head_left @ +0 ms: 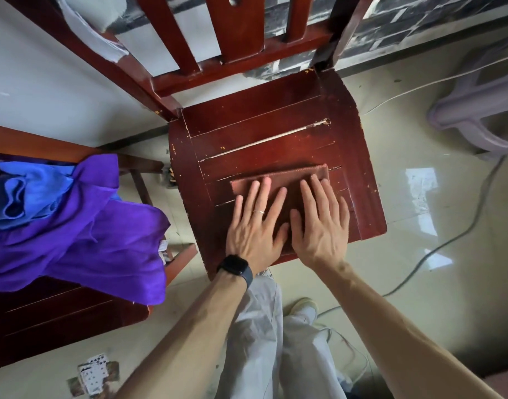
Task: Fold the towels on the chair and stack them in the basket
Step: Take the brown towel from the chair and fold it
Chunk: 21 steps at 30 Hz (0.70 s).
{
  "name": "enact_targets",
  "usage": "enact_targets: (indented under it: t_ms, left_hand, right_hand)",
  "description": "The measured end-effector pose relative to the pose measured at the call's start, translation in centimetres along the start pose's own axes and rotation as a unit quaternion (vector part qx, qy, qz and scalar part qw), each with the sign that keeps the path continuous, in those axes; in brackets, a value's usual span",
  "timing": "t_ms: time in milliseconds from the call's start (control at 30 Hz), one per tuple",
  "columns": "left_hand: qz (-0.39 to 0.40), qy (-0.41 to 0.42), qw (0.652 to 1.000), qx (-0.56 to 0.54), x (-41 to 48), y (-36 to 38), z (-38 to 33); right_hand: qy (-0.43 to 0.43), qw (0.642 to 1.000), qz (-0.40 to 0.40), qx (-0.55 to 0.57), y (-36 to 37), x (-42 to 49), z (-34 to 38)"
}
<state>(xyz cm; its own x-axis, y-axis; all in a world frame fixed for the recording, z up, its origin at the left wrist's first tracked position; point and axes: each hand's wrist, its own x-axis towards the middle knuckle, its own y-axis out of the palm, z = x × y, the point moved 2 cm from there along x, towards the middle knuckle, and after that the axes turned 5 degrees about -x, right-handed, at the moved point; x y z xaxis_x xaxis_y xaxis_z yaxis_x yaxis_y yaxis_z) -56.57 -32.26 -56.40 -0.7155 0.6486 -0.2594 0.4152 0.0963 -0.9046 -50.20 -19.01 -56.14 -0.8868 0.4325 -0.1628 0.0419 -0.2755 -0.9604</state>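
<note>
Forearms [189,326] reach in, palms flat on the folded brown towel [278,175].
Left hand [254,226] and right hand [319,226], fingers straight, grip nothing, pressing it onto the chair seat [276,133]; best to smooth outward toward the edges so creases set. Basket out of view.

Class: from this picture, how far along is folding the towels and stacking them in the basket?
Done: the brown cloth towel lies folded in a rectangle on the dark red wooden chair seat. In hand: left hand and right hand press flat on it. Left: the crumpled purple towel and blue towel on the neighbouring chair; no basket in view.
</note>
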Motion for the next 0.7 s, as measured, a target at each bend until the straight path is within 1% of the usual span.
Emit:
enact_targets:
  t_ms: [33,133,233,300,333,400,433,467,500,533,567,600,633,667,700]
  left_hand:
    - [0.009,-0.010,1.000,0.008,0.0,0.6,0.4]
    - [0.017,0.006,0.999,0.036,0.1,1.5,1.3]
    - [0.009,-0.001,1.000,0.030,0.0,1.7,1.0]
    - [0.021,-0.011,0.999,0.033,-0.1,1.5,0.8]
    - [0.026,-0.018,0.999,0.034,-0.3,1.2,0.7]
    - [0.014,-0.048,0.999,0.015,-0.6,0.4,0.4]
    - [-0.008,-0.078,0.997,-0.011,-0.8,-0.3,0.1]
    - [-0.047,-0.115,0.991,-0.047,-1.0,-1.0,-0.1]
    - [-0.095,-0.165,0.977,-0.096,-1.1,-1.7,-0.2]
    - [-0.137,-0.233,0.948,-0.167,-1.3,-2.1,0.0]
    - [-0.157,-0.310,0.902,-0.256,-1.2,-2.5,0.2]
    - [-0.152,-0.384,0.842,-0.346,-0.9,-2.6,0.6]
    - [-0.132,-0.448,0.783,-0.410,-0.6,-2.6,0.9]
    - [-0.105,-0.491,0.745,-0.439,-0.4,-2.7,1.2]
    - [-0.081,-0.515,0.729,-0.443,-0.2,-2.8,1.6]
  right_hand:
    - [0.004,1.000,0.022,-0.019,0.6,-0.3,-0.7]
    - [0.009,0.998,0.052,-0.040,2.1,-0.9,-2.0]
    - [0.010,0.997,0.071,-0.023,2.4,-1.0,-2.0]
    - [0.009,0.997,0.070,0.006,1.9,-0.9,-1.9]
    - [0.022,0.998,0.059,0.029,1.3,-0.8,-1.9]
    - [0.085,0.992,0.011,0.090,-0.4,0.1,-2.1]
    - [0.125,0.985,-0.010,0.120,-1.2,0.6,-2.4]
    - [0.163,0.975,-0.010,0.153,-1.9,1.2,-2.8]
    - [0.199,0.961,0.013,0.190,-2.6,1.8,-3.0]
    - [0.238,0.942,0.053,0.232,-3.2,2.4,-3.2]
    - [0.281,0.914,0.103,0.273,-3.6,3.0,-3.4]
    - [0.317,0.887,0.150,0.299,-3.8,3.6,-3.6]
    - [0.341,0.867,0.190,0.310,-3.9,4.1,-3.7]
    - [0.349,0.856,0.220,0.311,-3.8,4.5,-3.8]
    - [0.350,0.850,0.242,0.312,-3.8,4.9,-3.8]
